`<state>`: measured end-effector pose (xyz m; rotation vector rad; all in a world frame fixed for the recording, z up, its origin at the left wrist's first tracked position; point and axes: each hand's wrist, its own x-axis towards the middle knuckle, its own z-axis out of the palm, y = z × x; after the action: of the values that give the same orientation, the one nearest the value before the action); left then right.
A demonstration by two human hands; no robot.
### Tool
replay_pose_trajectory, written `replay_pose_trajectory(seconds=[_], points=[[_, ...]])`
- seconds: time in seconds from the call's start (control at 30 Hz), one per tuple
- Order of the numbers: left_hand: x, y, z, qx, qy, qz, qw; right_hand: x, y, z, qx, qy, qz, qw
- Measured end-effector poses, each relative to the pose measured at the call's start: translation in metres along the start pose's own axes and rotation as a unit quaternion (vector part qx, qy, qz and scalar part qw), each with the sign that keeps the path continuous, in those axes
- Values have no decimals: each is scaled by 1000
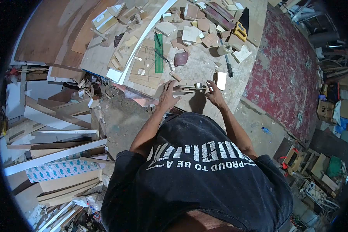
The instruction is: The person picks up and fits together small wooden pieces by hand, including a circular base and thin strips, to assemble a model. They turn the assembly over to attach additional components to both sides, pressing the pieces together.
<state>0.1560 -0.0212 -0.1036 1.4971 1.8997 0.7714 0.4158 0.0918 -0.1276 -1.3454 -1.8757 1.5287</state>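
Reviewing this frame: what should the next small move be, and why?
Probably bring the left hand and right hand gently inward to steady the small wooden piece: it lies between them on the table, and firm contact with either hand isn't clear.

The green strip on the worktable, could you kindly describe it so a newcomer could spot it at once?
On the wooden worktable, find the person's left hand. Look beyond it, away from the person, to a long, narrow, straight strip; its green colour sets it apart from the pale and brown wood pieces nearby.
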Motion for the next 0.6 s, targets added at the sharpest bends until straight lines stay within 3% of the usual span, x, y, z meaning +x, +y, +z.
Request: replay_pose_trajectory(seconds=[0.27, 0.4, 0.6], points=[[12, 27, 2, -19, -38, 16, 999, 1, 33, -5, -105, 38, -15, 994], [21, 35, 10, -8, -31, 52, 998, -3, 24, -5, -55, 41, 11, 998], [28, 40, 21, 28, -59, 82, 994, -7, 12, -8, -150, 75, 3, 986]])
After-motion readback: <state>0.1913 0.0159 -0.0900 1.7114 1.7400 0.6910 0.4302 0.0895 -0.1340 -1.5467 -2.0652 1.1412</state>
